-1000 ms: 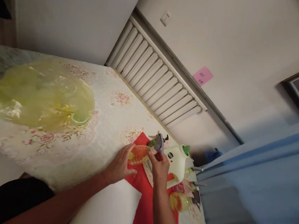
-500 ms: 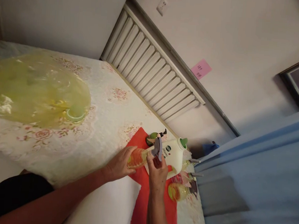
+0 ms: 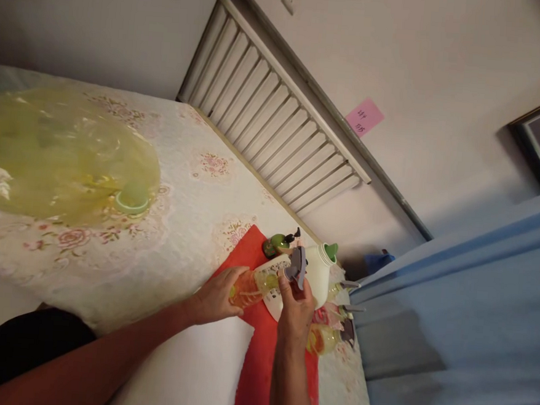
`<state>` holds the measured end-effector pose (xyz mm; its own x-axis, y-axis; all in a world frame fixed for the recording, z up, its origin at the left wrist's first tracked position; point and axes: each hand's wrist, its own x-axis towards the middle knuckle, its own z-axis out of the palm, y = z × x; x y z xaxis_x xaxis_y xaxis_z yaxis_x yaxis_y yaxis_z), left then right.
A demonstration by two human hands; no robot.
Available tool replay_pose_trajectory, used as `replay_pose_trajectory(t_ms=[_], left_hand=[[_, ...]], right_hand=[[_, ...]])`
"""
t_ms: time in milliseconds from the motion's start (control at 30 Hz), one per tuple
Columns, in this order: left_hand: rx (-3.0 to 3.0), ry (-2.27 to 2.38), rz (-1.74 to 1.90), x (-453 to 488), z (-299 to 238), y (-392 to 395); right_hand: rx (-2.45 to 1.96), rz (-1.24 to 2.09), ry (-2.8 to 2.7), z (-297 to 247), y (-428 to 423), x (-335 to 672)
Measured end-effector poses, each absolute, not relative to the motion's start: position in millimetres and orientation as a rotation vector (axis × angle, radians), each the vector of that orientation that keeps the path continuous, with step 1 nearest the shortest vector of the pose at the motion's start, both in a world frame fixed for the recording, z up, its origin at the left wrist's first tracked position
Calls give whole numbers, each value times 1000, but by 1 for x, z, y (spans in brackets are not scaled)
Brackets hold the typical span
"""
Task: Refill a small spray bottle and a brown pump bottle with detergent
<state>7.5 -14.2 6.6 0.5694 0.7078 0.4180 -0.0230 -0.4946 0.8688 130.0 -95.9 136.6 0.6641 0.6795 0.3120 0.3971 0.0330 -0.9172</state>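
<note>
My left hand (image 3: pixel 214 297) grips a small clear bottle (image 3: pixel 250 286) with orange and green print, held tilted above a red mat (image 3: pixel 263 362). My right hand (image 3: pixel 296 306) pinches a grey trigger spray head (image 3: pixel 297 267) just off the bottle's open neck. Right behind the spray head stands a white jug (image 3: pixel 317 275) with a green spout. A similar small bottle (image 3: pixel 323 339) lies on the mat to the right of my right wrist.
A floral cloth covers the table (image 3: pixel 180 221). A yellow plastic bag (image 3: pixel 56 150) with a green ring lies far left. A small green spray bottle (image 3: pixel 279 243) lies behind the mat. More grey spray heads (image 3: pixel 348 307) sit by the jug. A blue curtain (image 3: pixel 465 315) hangs at right.
My right hand has drawn the grey spray head to the right, away from the bottle's neck. The view has shifted slightly downward and left.
</note>
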Motion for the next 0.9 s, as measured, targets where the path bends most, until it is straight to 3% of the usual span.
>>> replay_pose_trajectory(t_ms=[900], left_hand=[[1878, 564, 1007, 14, -7, -11]], right_hand=[[-1385, 6, -801, 180, -130, 132]])
